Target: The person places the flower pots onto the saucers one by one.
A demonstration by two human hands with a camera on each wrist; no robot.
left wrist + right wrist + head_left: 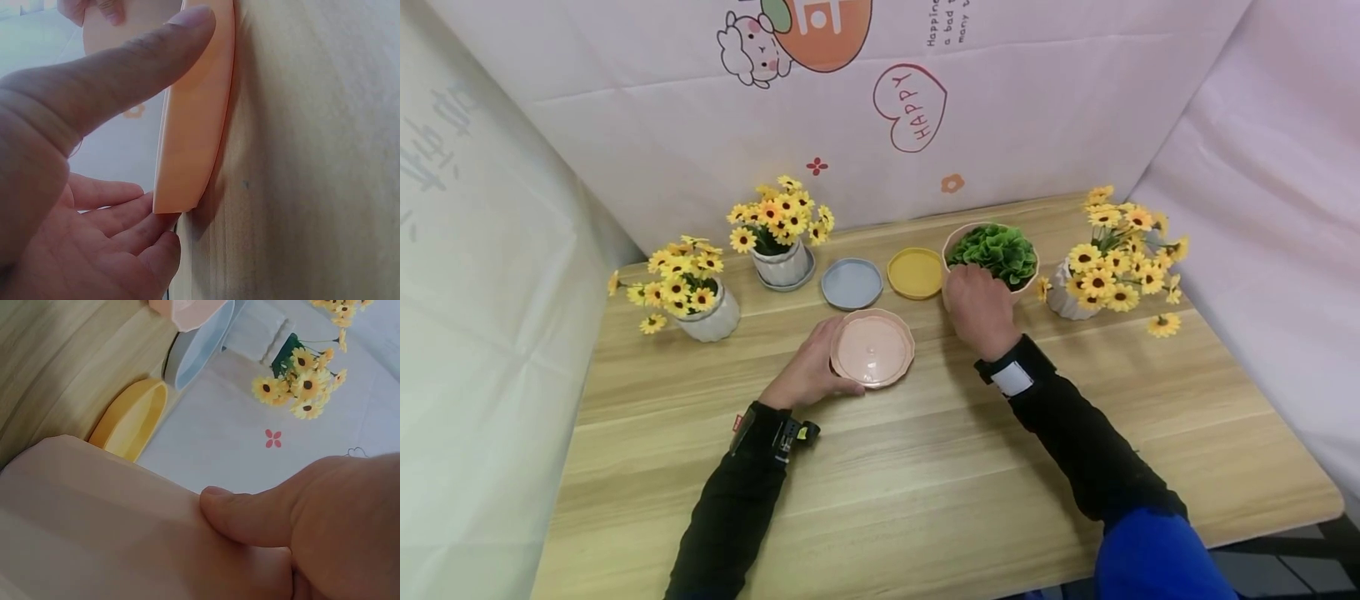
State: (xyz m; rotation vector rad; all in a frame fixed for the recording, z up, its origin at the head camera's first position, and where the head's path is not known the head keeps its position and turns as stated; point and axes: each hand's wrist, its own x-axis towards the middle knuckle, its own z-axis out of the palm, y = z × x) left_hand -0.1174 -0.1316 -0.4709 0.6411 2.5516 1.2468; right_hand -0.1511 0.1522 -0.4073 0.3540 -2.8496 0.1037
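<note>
My left hand (811,367) holds a pink scalloped saucer (874,346) low over the table, thumb on its near side and fingers at its left side. In the left wrist view the thumb lies along the saucer's side (194,125); whether its base touches the wood I cannot tell. Farther right, my right hand (981,308) grips the rim of a pink pot (125,519) that holds a leafy green plant (1000,250). Its thumb presses the pot's outer wall in the right wrist view, while the other fingers are mostly hidden.
A grey-blue saucer (852,283) and a yellow saucer (915,273) lie behind the pink one. Yellow flowers in white pots stand at left (711,317), back left on a grey-blue saucer (781,267), and right (1067,296). A printed cloth (700,133) hangs behind the wooden table (887,492).
</note>
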